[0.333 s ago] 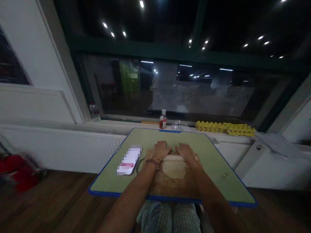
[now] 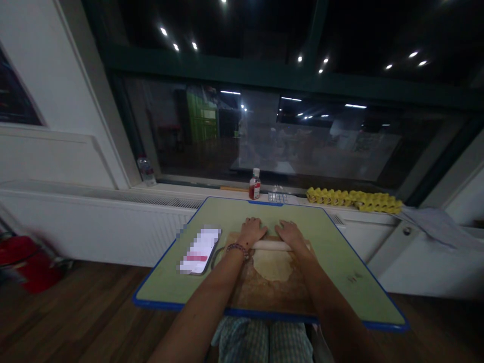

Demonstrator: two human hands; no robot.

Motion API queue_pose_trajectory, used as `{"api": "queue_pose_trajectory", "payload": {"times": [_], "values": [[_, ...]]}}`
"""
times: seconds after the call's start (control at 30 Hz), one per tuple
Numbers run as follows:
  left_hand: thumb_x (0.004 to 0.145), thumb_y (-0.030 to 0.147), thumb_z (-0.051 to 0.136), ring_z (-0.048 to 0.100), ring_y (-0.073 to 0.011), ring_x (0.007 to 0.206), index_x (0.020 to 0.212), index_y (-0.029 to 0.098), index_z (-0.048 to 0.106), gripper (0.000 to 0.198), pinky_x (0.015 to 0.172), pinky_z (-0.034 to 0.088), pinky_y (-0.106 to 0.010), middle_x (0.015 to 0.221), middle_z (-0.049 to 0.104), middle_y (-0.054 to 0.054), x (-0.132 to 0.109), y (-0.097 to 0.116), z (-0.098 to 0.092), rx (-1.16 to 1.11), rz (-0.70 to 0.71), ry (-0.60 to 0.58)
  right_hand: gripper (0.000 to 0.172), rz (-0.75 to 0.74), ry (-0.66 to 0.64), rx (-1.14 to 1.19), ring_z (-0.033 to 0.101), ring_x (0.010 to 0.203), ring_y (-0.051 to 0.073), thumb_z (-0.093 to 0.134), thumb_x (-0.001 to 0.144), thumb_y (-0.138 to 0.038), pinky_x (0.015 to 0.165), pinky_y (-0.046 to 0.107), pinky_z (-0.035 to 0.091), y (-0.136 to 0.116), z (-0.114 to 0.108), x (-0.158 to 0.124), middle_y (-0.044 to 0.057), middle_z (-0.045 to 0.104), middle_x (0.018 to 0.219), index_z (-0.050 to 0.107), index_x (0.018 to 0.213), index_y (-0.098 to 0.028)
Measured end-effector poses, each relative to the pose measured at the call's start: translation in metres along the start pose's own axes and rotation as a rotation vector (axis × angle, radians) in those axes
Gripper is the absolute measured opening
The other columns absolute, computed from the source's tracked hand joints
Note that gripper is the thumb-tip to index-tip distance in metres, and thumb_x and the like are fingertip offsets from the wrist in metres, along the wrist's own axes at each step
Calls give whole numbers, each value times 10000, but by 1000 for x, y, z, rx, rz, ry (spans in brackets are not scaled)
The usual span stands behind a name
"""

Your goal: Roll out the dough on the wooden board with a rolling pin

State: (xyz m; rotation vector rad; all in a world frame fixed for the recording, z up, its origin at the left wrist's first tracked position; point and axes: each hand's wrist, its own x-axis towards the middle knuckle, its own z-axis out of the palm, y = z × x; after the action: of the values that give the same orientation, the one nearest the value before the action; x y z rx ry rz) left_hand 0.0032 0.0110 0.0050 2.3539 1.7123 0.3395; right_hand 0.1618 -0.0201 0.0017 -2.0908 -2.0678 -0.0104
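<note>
My left hand (image 2: 252,231) and my right hand (image 2: 289,234) press down on the two ends of a pale wooden rolling pin (image 2: 271,245). Beneath and in front of the pin lies a flattened round of pale dough (image 2: 272,266), its far part hidden by the pin. The dough rests on a floured wooden board (image 2: 270,297). A beaded bracelet (image 2: 238,248) circles my left wrist. A smartphone (image 2: 199,250) with a blurred screen lies left of my left hand.
A green, blue-edged tabletop (image 2: 340,257) spans my lap. Behind it, a sill holds a sauce bottle (image 2: 254,184), a yellow egg tray (image 2: 353,200) and a plastic bottle (image 2: 146,171). A radiator (image 2: 113,227) runs below; a red object (image 2: 30,264) stands on the wooden floor.
The rolling pin and my hands have moved slightly away from me, and more of the dough shows in front of the pin. The head view has shifted slightly too.
</note>
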Motion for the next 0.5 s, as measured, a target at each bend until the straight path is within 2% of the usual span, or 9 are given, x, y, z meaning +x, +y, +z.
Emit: {"api": "queue_pose_trajectory", "payload": {"times": [0.2,0.33,0.5], "values": [[891,386,455,508,-294,1230,1158,138,656,417,1004,429,-393,1264,641,-118,0,-1,2,-37,9,14,375,20,-25,-21,559,1239,246,446,947,-310,1089,349,310,0,1,0,94,649,1312,667,1240,-235],[889,372,455,509,-286,1222,1149,141,662,405,1006,428,-382,1249,647,-114,-5,0,0,-32,10,41,421,29,17,-17,571,1218,251,392,965,-322,1091,369,305,2,6,-1,116,661,1287,650,1273,-197],[894,384,443,502,-286,1230,1144,137,665,416,1010,427,-378,1247,651,-114,-8,2,-1,-20,6,58,375,22,-1,-34,559,1234,249,435,955,-343,1089,371,300,5,9,-3,112,656,1297,680,1208,-213]]}}
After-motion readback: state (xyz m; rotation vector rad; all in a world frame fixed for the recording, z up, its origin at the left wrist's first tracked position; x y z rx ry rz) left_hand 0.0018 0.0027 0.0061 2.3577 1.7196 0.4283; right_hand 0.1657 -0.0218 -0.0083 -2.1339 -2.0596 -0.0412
